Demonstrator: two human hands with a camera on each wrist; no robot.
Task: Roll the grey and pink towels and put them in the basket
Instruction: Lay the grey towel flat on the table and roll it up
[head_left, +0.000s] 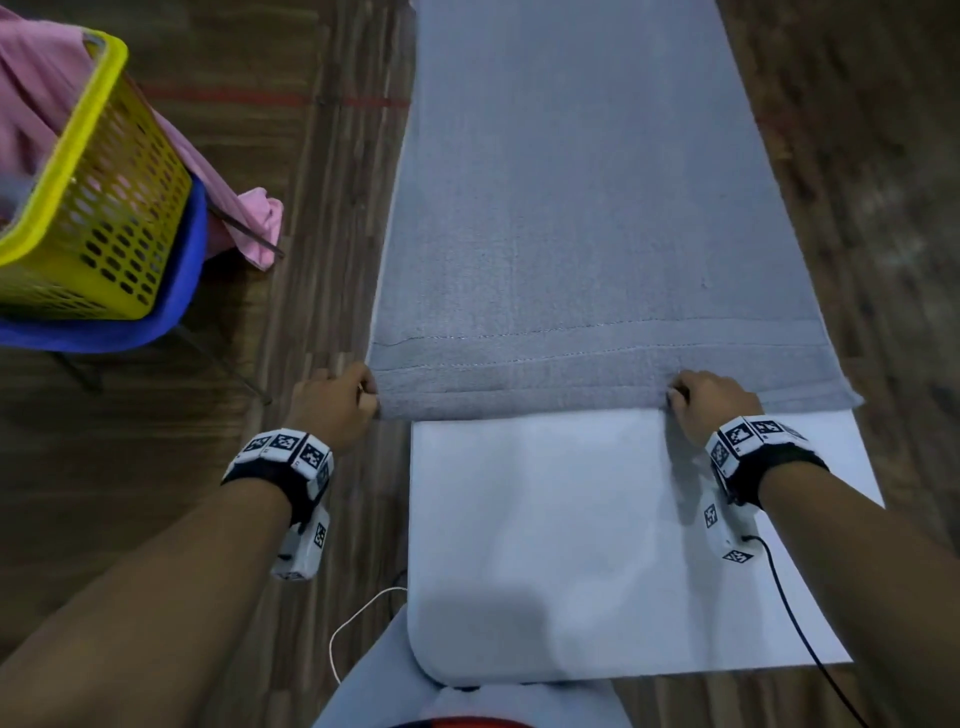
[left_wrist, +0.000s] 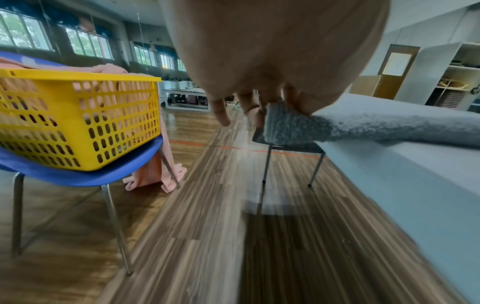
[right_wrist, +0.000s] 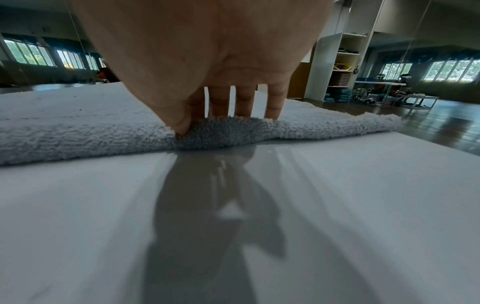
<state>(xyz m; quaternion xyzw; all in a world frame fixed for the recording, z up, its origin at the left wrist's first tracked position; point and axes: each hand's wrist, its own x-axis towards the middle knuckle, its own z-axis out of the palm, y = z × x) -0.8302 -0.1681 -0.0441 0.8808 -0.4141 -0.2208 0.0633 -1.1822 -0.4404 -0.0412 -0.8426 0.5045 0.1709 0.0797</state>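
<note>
Nearest to us lies the bare white table (head_left: 571, 545), with a black cable (head_left: 800, 613) trailing across its right side from the wrist camera. At the table's near part we hold the grey towel (head_left: 571, 208) by its thick, folded-over near edge: our left hand (head_left: 332, 405) grips the towel's left corner, which overhangs the table's left side, and from the left wrist view the thumb and fingers (left_wrist: 249, 109) pinch that corner while the little finger hangs loose beside it. Our right hand (head_left: 711, 402) sits further along the same edge, short of the right corner; from the right wrist view the thumb digs under the fold and the four fingers (right_wrist: 272, 102), slightly spread, come down on top of it, so the fold is pinched between them. Beyond our hands the grey towel stretches flat along the table, away from us. Off to the left, well apart from the table, a yellow basket (head_left: 88, 208) stands on a blue chair (head_left: 176, 291) on the wooden floor (head_left: 311, 234). The pink towel (head_left: 36, 98) lies draped in and behind the basket, one end hanging down over the chair's far side towards the floor
</note>
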